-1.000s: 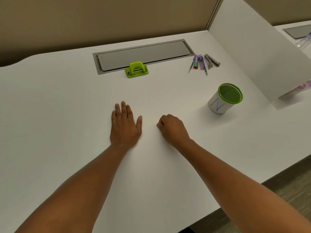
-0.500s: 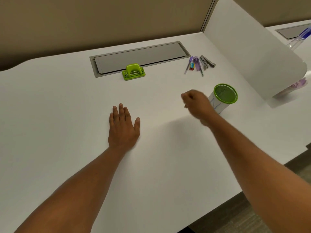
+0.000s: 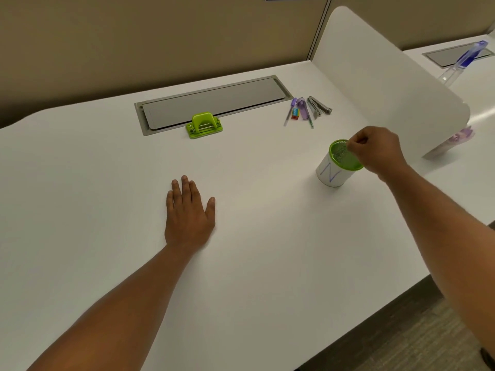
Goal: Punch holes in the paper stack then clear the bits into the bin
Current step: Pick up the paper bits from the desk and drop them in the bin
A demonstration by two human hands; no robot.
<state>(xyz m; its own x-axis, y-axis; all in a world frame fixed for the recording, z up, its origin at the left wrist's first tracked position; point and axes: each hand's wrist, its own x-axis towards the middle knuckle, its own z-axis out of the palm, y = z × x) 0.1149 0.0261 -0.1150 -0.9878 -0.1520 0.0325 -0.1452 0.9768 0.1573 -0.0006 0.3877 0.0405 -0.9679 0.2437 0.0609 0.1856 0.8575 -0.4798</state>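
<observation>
Desk [image 3: 107, 183] white and matte, tan partition wall [image 3: 134, 36] behind.

Desk [image 3: 267, 263]: broad bare white surface from 6 o'clock up through the centre, passable.
Left hand [image 3: 188, 212]: flat on the desk at centre, blocks a low sweep there; forearm runs back toward 7 o'clock.
Right hand [image 3: 375, 151]: over the bin [image 3: 334, 172] at 3 o'clock, covering part of its green rim; forearm crosses toward 4 o'clock.
Hole punch [image 3: 204, 125]: at 12 o'clock, touching the grey cable hatch [image 3: 214, 103]; open desk between it and the left hand.
Pens and stapler [image 3: 308, 109]: cluster at 1 o'clock, near the divider.
Divider panel [image 3: 388, 84]: upright wall from 1 to 3 o'clock, closes the right side.
Back wall [image 3: 134, 36]: closes 10 to 12 o'clock.
</observation>
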